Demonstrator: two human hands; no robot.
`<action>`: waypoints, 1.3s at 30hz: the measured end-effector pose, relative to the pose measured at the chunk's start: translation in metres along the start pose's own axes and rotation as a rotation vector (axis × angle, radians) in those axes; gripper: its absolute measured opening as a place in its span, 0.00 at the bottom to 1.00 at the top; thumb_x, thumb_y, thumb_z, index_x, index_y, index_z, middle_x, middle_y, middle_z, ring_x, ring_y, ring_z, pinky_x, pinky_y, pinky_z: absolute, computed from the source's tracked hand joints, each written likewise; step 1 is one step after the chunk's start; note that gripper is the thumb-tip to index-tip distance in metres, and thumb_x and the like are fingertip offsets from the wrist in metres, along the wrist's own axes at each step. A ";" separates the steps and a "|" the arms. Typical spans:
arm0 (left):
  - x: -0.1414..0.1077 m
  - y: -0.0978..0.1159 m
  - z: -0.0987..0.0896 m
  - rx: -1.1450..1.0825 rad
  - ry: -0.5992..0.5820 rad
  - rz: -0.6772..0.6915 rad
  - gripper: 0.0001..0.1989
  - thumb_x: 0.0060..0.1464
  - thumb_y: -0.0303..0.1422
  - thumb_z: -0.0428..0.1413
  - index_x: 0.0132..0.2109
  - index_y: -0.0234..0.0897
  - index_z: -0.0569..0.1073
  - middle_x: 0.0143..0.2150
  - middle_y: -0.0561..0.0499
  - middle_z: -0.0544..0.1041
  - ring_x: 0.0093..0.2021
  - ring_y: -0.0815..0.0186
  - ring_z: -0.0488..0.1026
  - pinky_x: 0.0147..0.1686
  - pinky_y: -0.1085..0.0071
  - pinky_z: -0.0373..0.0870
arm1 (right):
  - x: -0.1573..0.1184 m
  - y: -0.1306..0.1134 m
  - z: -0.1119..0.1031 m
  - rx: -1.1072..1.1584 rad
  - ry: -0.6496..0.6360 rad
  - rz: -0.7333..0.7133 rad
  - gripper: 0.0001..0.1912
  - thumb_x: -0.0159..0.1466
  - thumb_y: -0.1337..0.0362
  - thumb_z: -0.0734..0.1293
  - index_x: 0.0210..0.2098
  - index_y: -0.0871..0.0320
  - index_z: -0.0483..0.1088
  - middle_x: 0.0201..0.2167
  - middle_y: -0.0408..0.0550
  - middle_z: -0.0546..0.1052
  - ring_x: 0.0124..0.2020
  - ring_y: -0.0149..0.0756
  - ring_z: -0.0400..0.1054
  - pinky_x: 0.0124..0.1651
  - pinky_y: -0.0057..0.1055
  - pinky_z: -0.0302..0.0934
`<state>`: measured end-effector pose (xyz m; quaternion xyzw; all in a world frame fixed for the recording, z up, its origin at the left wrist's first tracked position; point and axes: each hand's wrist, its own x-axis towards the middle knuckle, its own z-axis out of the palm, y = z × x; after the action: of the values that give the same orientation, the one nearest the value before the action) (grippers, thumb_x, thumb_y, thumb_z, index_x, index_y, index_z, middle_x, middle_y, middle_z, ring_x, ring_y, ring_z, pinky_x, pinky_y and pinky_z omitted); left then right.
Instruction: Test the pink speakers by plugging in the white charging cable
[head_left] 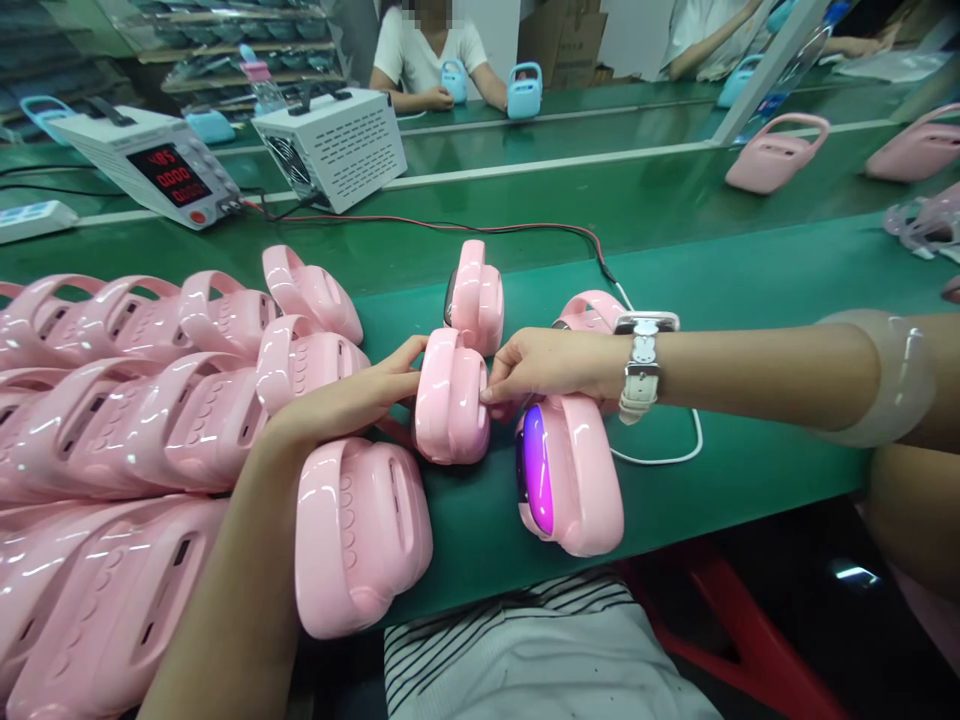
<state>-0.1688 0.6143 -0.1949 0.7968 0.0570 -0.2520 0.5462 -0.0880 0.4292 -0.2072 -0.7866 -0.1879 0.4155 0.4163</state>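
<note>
A glossy pink portable speaker (451, 400) with a carrying handle stands in front of me. My left hand (394, 378) grips it from the left, its fingertips partly hidden behind the body. On its right side my right hand (536, 365) is closed, thumb and fingers pinched against the edge; what they hold, if anything, is hidden. Just behind stands another pink speaker (480, 300). A third speaker (570, 480), nearer me and below my right hand, shows a glowing purple front. One more pink speaker (364, 535) stands beside my left forearm.
Rows of pink speakers (112, 420) fill the left side of the green bench (720, 400). A white cable (699, 440) loops by my right wrist. Behind are a power supply (161, 165) with red digits and a second grey unit (334, 145). People sit across with blue speakers (524, 92).
</note>
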 end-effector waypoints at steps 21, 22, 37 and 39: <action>0.008 -0.003 0.000 0.101 0.043 -0.005 0.26 0.51 0.44 0.53 0.57 0.49 0.62 0.58 0.56 0.62 0.47 0.61 0.68 0.35 0.71 0.69 | -0.010 -0.006 -0.003 -0.101 -0.002 -0.004 0.08 0.56 0.69 0.68 0.21 0.58 0.72 0.30 0.49 0.79 0.33 0.39 0.74 0.36 0.32 0.71; 0.008 -0.002 0.001 0.100 0.040 -0.007 0.26 0.51 0.44 0.53 0.57 0.49 0.62 0.59 0.56 0.62 0.47 0.61 0.68 0.33 0.71 0.69 | -0.011 -0.007 -0.002 -0.090 0.000 -0.016 0.09 0.56 0.69 0.68 0.20 0.58 0.72 0.30 0.49 0.79 0.33 0.38 0.74 0.36 0.31 0.71; 0.004 0.001 -0.001 0.193 0.047 -0.022 0.25 0.54 0.43 0.48 0.59 0.48 0.59 0.51 0.54 0.66 0.45 0.61 0.67 0.35 0.72 0.69 | -0.058 -0.033 -0.006 -0.848 0.236 -0.259 0.10 0.58 0.69 0.59 0.21 0.58 0.65 0.19 0.44 0.69 0.18 0.27 0.56 0.21 0.28 0.46; 0.003 0.000 0.001 0.176 0.071 0.021 0.24 0.55 0.43 0.48 0.58 0.47 0.60 0.53 0.54 0.66 0.44 0.61 0.68 0.31 0.73 0.70 | -0.090 -0.037 -0.024 -0.983 0.450 -0.442 0.10 0.59 0.68 0.59 0.23 0.57 0.68 0.19 0.41 0.69 0.19 0.26 0.56 0.24 0.28 0.46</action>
<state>-0.1661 0.6128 -0.1962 0.8507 0.0456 -0.2218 0.4744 -0.1195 0.3817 -0.1249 -0.8985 -0.4252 0.0056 0.1088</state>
